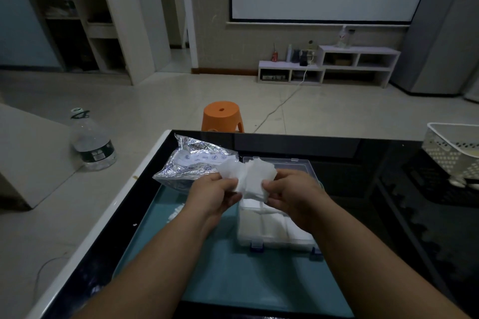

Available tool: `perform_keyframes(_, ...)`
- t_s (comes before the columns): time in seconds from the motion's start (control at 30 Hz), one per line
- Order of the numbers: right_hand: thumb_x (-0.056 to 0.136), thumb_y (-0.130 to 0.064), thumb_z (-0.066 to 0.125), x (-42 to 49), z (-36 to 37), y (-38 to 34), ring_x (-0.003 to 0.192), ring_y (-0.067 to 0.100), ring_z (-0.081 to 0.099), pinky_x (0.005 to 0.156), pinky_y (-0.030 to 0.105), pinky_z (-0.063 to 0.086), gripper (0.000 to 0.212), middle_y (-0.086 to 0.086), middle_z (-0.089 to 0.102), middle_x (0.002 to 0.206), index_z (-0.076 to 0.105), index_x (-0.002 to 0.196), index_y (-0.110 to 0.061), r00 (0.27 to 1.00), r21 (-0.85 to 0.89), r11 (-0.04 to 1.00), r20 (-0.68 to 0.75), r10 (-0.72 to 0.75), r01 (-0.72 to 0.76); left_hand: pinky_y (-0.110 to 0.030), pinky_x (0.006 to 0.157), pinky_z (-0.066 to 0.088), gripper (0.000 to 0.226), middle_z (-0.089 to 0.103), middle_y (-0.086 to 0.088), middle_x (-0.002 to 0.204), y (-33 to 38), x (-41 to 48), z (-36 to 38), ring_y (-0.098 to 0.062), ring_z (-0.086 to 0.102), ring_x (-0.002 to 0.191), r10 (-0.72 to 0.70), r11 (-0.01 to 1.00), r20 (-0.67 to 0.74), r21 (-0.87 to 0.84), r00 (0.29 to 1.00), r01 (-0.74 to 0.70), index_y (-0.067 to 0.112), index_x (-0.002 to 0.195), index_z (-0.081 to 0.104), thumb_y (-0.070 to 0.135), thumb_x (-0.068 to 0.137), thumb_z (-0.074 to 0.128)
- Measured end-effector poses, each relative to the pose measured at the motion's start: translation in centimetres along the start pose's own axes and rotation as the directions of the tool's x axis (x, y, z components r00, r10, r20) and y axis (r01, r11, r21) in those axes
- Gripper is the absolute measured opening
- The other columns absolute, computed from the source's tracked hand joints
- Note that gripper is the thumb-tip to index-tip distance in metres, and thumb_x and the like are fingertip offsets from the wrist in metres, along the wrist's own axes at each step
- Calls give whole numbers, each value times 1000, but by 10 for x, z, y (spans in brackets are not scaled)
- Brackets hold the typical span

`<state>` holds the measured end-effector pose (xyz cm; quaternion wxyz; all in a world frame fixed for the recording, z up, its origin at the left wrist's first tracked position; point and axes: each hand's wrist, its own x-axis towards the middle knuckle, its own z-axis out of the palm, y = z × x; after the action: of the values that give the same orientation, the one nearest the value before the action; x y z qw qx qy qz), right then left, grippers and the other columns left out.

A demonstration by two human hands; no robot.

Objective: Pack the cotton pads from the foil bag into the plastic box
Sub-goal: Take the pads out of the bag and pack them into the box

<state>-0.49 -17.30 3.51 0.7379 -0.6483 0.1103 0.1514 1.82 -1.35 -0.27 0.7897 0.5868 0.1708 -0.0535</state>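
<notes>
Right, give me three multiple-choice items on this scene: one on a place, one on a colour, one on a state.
1. Where does the foil bag lie, relative to the plastic box? A) left of it B) right of it C) inside it
2. The stool beyond the table is: A) blue B) orange C) green
3. The left hand and right hand: A) rest flat on the table B) together hold a bunch of cotton pads C) pull at the bag

Answers: 1 A, the bag lies at the box's left side; 2 B, its seat is plainly orange; 3 B, fingers of both pinch the white bunch.
</notes>
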Motion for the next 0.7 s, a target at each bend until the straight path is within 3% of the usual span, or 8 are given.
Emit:
perform_keyframes(0.2,91,5,55,2,0,0,96,29,63,71,32,58,18,13,60,104,59,93,-13,999,9,1000,37,5,-6,-28,64,59,18,71,-18,92,-3,-10,3,-25,68,75,70,988,95,128,993,-82,1,97,67,-8,81,64)
perform_keyframes(0.37,89,3,59,6,-3,2,103,29,61,78,35,56,19,13,61,113,61,95,-14,1000,-68,998,23,20,-18,-28,62,58,26,70,-20,97,-6,-11,4,-25,68,76,58,987,135,144,989,-78,-4,105,63,-8,79,67)
perform_keyframes(0.47,89,1,60,9,-5,3,101,28,62,78,33,56,16,14,63,112,62,94,-14,999,-136,991,-34,-5,0,-27,58,58,8,65,-20,83,-4,-11,6,-23,64,66,48,988,141,138,989,-67,-9,93,60,-2,89,60)
perform_keyframes(0.6,91,-2,58,10,-7,1,102,29,62,83,37,57,17,13,61,112,59,101,-15,995,-101,994,-82,-52,43,-27,59,59,26,61,-6,62,-5,-8,6,-17,60,57,92,974,106,198,990,-112,6,69,59,5,95,56)
perform_keyframes(0.7,92,-1,56,7,-10,-3,96,26,63,71,33,58,18,10,60,108,58,99,-17,995,-91,993,-60,-80,74,-27,58,56,18,63,-8,72,-6,-4,2,-18,60,58,135,955,81,254,987,-152,6,75,63,3,92,59)
